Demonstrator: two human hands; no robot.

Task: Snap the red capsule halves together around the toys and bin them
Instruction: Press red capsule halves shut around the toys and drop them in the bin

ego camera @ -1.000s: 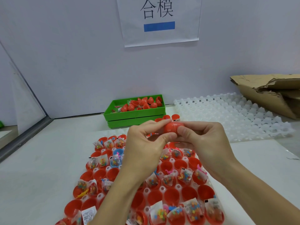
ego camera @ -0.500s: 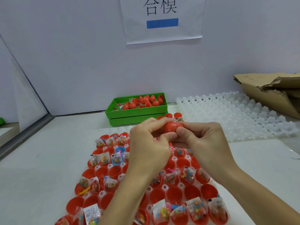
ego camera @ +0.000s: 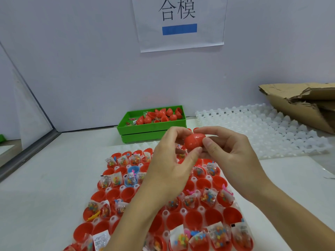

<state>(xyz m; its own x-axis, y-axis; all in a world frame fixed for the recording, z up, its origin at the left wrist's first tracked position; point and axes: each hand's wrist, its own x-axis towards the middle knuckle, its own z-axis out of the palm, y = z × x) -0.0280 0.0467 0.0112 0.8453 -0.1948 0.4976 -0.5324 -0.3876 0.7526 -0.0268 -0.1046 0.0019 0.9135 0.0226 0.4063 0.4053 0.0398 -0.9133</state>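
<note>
A closed red capsule (ego camera: 194, 141) is held between both hands above the far end of the tray. My left hand (ego camera: 172, 160) pinches its left end with thumb and fingers. My right hand (ego camera: 228, 154) grips its right end, thumb in front. Below them a white tray (ego camera: 183, 211) holds several open red capsule halves (ego camera: 126, 193), many with small bagged toys (ego camera: 116, 179) in them, and one blue half (ego camera: 133, 169). The green bin (ego camera: 150, 130) behind it holds several closed red capsules (ego camera: 164, 115).
An empty white moulded tray (ego camera: 262, 131) lies at the back right, with torn brown cardboard (ego camera: 304, 104) beyond it. A paper sign (ego camera: 179, 22) hangs on the wall. A grey ledge (ego camera: 27, 153) runs along the left side of the white table.
The two hands stay together on the capsule and have turned it a little, so more of its red body shows between the fingers. The view has shifted slightly.
</note>
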